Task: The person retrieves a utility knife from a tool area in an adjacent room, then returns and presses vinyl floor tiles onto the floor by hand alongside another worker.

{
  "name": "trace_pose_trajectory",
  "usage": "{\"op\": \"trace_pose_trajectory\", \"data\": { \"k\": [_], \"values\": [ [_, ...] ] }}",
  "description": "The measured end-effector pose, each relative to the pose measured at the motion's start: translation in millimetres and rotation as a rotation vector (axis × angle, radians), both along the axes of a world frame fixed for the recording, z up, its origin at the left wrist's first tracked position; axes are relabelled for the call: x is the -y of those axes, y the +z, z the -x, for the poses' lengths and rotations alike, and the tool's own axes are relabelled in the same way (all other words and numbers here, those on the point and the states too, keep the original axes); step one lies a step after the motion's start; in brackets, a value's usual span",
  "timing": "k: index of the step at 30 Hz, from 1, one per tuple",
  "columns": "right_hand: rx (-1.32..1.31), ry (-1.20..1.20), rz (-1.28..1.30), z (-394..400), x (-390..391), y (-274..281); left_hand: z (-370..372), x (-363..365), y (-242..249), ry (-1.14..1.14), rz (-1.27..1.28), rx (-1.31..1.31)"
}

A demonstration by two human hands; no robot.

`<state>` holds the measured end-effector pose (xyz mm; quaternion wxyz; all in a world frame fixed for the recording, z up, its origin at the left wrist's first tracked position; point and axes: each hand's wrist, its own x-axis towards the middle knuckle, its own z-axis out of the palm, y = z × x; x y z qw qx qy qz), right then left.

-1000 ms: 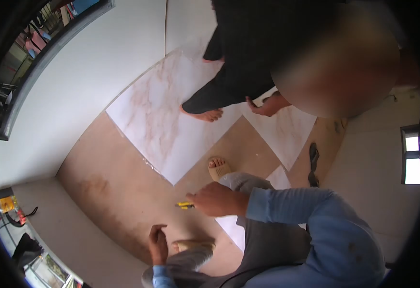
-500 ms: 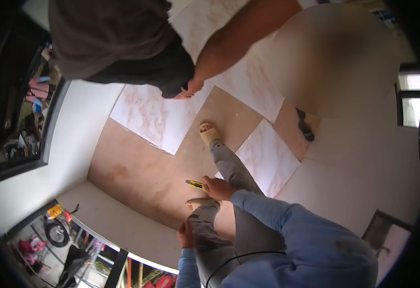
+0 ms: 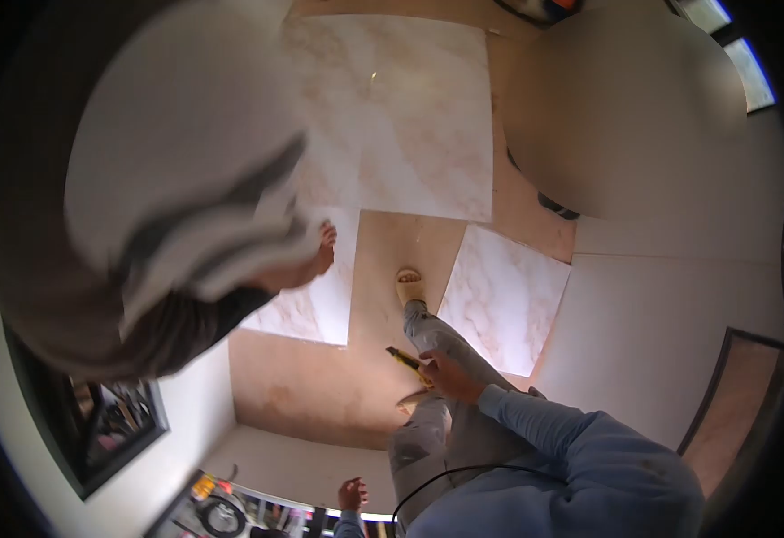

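Right hand (image 3: 450,375) has its fingers clamped on the yellow utility knife (image 3: 404,360), which juts beyond the fingertips toward the marble tile (image 3: 504,300); best keep the blade pointed away from the leg. Left hand (image 3: 351,494) hangs low, fingers loosely apart, empty

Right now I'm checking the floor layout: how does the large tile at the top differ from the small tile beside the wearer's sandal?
The large tile covers far more floor than the small tile. The large tile lies square to the picture; the small tile sits turned, its edges slanting. The large tile is partly hidden by another person's sleeve; the small tile shows whole. Both are glossy white marble-look with pinkish veining, on bare tan floor.
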<state>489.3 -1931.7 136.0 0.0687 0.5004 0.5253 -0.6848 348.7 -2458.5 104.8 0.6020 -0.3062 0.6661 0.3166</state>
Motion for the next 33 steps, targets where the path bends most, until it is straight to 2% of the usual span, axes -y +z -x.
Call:
{"op": "trace_pose_trajectory", "data": {
  "k": [1, 3, 4, 7, 9, 13, 16, 17, 19, 20, 22, 24, 26, 28, 33],
  "values": [
    [-0.008, -0.073, -0.009, 4, -22, 3, 2, -31, 17, -0.234, 0.099, -0.116],
    [-0.019, -0.205, -0.021, 7, -59, -1, 22, -81, 39, -0.351, 0.136, -0.108],
    [-0.026, -0.249, -0.132, 5, -73, -9, 37, -105, 44, -0.387, 0.123, -0.092],
    [0.074, -0.367, -0.157, -17, -108, -71, 67, -162, 63, -0.432, 0.071, -0.084],
    [0.17, -0.427, -0.095, -36, -137, -66, 80, -179, 53, -0.412, -0.016, -0.156],
    [0.31, -0.479, -0.131, -100, -136, -92, 102, -222, 68, -0.45, -0.007, -0.231],
    [0.416, -0.545, -0.068, -134, -117, -78, 113, -226, 62, -0.506, -0.022, -0.329],
    [0.366, -0.606, -0.055, -152, -97, -92, 118, -228, 64, -0.595, -0.046, -0.363],
    [0.42, -0.629, 0.022, -166, -78, -75, 131, -224, 62, -0.779, -0.099, -0.43],
    [0.45, -0.629, 0.041, -167, -68, -64, 140, -217, 57, -0.989, -0.232, -0.532],
    [0.511, -0.637, 0.071, -169, -56, -43, 157, -230, 61, -1.006, -0.268, -0.482],
    [0.504, -0.709, 0.106, -168, -46, -27, 173, -248, 58, -0.885, -0.195, -0.353],
    [0.44, -0.8, 0.108, -172, -29, -32, 194, -264, 51, -0.63, -0.014, -0.156],
    [0.327, -0.914, 0.075, -186, -3, -64, 207, -278, 56, -0.653, -0.03, -0.182],
    [0.36, -1.013, 0.065, -176, 3, -60, 226, -303, 90, -0.728, -0.06, -0.278]
  ]
}}
